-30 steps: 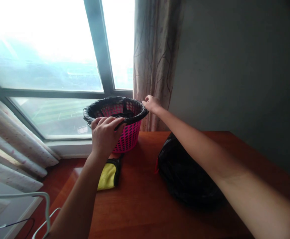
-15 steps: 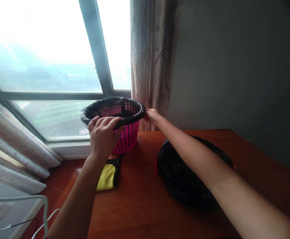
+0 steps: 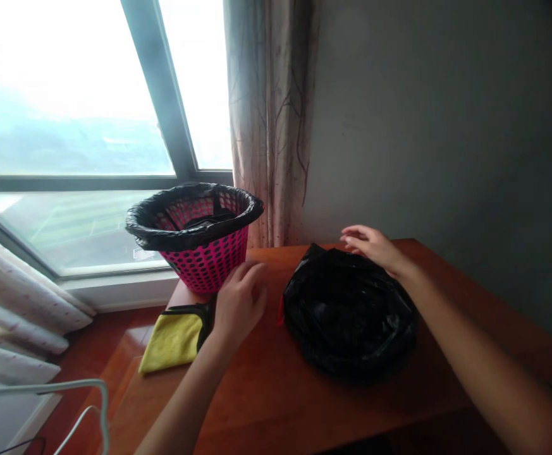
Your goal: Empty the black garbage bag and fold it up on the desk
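Note:
A pink perforated wastebasket (image 3: 209, 262) stands at the table's far left, its rim wrapped by a black bin liner (image 3: 181, 235). My left hand (image 3: 241, 300) is in the air just in front and to the right of it, fingers loosely bent, with nothing in it. On the table to the right lies a round, wide-mouthed black plastic bag (image 3: 351, 316) with a red drawstring end (image 3: 281, 309) at its left side. Above its far right edge is my right hand (image 3: 373, 248), fingers apart and empty.
A folded yellow cloth (image 3: 174, 341) with dark edging lies on the wooden table (image 3: 251, 404) near its left edge. Behind the table are a window (image 3: 67, 126), a curtain (image 3: 270, 126) and a grey wall (image 3: 422, 126). A pale curved tube (image 3: 101, 404) rises at lower left.
Both hands have let go of the basket's lined rim and moved right, the right one over to the black bag. The view has turned slightly to the right.

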Demonstrator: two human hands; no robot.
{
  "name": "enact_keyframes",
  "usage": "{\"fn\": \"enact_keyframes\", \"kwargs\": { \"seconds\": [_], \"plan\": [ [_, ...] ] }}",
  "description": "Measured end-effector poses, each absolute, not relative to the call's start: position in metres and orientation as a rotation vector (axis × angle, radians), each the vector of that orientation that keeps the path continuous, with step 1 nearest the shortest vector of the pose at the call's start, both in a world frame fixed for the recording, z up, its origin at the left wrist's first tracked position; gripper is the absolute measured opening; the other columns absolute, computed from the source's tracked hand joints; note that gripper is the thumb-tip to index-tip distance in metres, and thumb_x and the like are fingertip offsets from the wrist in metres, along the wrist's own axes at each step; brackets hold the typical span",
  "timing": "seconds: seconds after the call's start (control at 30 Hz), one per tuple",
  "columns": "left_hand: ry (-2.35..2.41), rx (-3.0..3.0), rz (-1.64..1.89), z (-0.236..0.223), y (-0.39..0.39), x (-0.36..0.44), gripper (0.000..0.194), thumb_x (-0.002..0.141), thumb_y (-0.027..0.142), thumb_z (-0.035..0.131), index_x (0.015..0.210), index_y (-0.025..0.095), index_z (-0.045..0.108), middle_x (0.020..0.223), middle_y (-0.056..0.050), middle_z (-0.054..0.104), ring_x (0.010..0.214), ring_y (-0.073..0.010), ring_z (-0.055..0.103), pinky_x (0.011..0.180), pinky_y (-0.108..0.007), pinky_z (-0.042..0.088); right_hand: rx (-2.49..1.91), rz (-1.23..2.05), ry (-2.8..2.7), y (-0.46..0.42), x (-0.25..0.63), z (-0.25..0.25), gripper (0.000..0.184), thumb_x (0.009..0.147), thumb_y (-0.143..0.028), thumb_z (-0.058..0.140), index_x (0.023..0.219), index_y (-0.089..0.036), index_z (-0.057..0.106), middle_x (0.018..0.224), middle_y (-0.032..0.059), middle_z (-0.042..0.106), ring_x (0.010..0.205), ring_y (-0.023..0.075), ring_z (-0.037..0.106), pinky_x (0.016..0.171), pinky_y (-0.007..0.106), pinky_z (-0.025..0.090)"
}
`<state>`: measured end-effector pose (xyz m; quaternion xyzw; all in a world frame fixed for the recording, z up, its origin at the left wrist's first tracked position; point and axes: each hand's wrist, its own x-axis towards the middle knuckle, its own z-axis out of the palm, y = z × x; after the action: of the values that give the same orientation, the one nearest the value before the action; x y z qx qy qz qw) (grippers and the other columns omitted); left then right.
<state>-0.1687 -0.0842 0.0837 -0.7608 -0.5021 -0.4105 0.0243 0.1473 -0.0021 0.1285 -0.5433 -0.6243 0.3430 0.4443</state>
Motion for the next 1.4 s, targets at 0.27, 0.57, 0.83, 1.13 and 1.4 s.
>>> {"fn": "enact_keyframes", "kwargs": {
  "seconds": [0.27,0.57,0.83,1.13,1.4],
  "plan": [
    [-2.133,-2.58,-0.865,0.024,-0.073,-0.142,0.035,0.092,0.038,0.051,0.121,0.022,0.06,0.109,-0.011,0.071,0.088,-0.0254,0.07,0.074,-0.032,0.049,-1.647,0.515,-1.322,-0.084,0.269,0.045,0.036,0.076,-0.051,0.065,0.103,-0.026,0.068,0.112,0.0124,0.07,0.107,0.0318,0.065,0.097,0.048,0.05],
    [-2.242,-2.723,-1.262,0.0,-0.073,-0.142,0.029,0.087,0.034,0.055,0.112,0.021,0.063,0.083,-0.004,0.074,0.079,-0.022,0.07,0.073,-0.031,0.051,-1.666,0.606,-1.236,-0.124,0.277,0.024,0.033,0.081,-0.056,0.058,0.096,-0.029,0.07,0.102,0.0092,0.072,0.094,0.0291,0.068,0.073,0.038,0.057],
    [-2.24,-2.758,-1.916,-0.004,-0.073,-0.139,0.023,0.08,0.037,0.061,0.089,0.017,0.066,0.08,-0.005,0.071,0.073,-0.0202,0.066,0.066,-0.029,0.05,-1.715,0.514,-1.375,-0.111,0.265,0.028,0.032,0.079,-0.043,0.063,0.103,-0.022,0.066,0.085,0.0065,0.072,0.082,0.0246,0.068,0.077,0.035,0.053],
    [-2.314,-2.754,-1.981,-0.005,-0.079,-0.141,0.033,0.081,0.046,0.061,0.09,0.014,0.066,0.065,-0.002,0.065,0.057,-0.0156,0.06,0.056,-0.026,0.046,-1.662,0.454,-1.377,-0.111,0.262,0.033,0.032,0.081,-0.037,0.06,0.106,-0.019,0.067,0.097,0.0084,0.072,0.086,0.0226,0.067,0.079,0.033,0.051],
    [-2.228,-2.797,-2.05,-0.01,-0.079,-0.137,0.027,0.077,0.041,0.067,0.083,0.015,0.068,0.062,-0.001,0.064,0.056,-0.0153,0.058,0.056,-0.025,0.045,-1.616,0.188,-1.465,-0.113,0.237,0.076,0.028,0.082,-0.035,0.059,0.102,-0.018,0.069,0.091,0.0077,0.072,0.079,0.0215,0.068,0.073,0.032,0.053]
  ]
}}
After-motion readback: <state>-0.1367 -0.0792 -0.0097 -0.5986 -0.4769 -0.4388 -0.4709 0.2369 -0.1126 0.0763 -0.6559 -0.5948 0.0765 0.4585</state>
